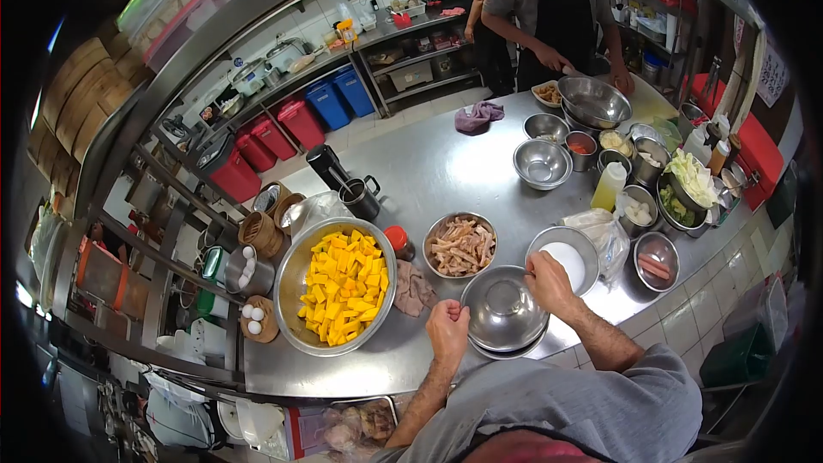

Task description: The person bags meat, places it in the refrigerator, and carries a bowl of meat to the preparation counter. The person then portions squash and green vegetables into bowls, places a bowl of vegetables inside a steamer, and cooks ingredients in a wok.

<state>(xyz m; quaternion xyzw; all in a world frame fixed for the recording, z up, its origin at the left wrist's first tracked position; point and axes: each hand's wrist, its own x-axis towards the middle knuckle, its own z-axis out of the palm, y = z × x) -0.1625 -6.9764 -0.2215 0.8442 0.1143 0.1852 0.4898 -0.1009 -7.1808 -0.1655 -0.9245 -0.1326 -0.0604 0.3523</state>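
Observation:
My left hand [448, 327] is closed, its fingertips close to the left rim of a shiny steel mixing bowl [506, 319]. On the bowl's upper right side is my right hand [550, 283], closed in a pinch, partly in front of a bowl of white powder or liquid [566, 259]. What either hand holds, if anything, is hidden. The mixing bowl looks empty and appears to rest on another bowl. Just beyond it, a steel bowl holds pale strips of raw meat [463, 244]. Left of my left hand stands a large bowl of yellow cubed pieces [343, 287].
A crumpled cloth [415, 288] and a red-lidded jar [399, 242] sit beside the large bowl. Eggs [253, 315] are at the left edge. Several ingredient containers, a squeeze bottle [609, 185] and a plastic bag [597, 236] crowd the right. Across the table, a person [561, 30] handles a bowl.

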